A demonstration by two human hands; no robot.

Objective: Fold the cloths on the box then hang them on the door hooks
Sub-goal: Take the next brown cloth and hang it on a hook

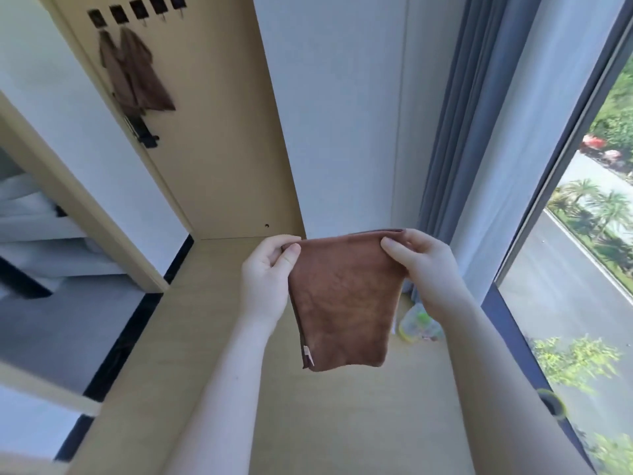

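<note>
A folded brown cloth (344,299) was held up above the wooden box top (342,423), its upper corners pinched by the left hand (270,272) and the right hand (419,265); a small pale label (307,354) at its lower left edge was too small to be read. Two more brown cloths (137,75) were hung from the black door hooks (138,10), and a blurred plastic item (419,323) was half hidden behind the held cloth.
</note>
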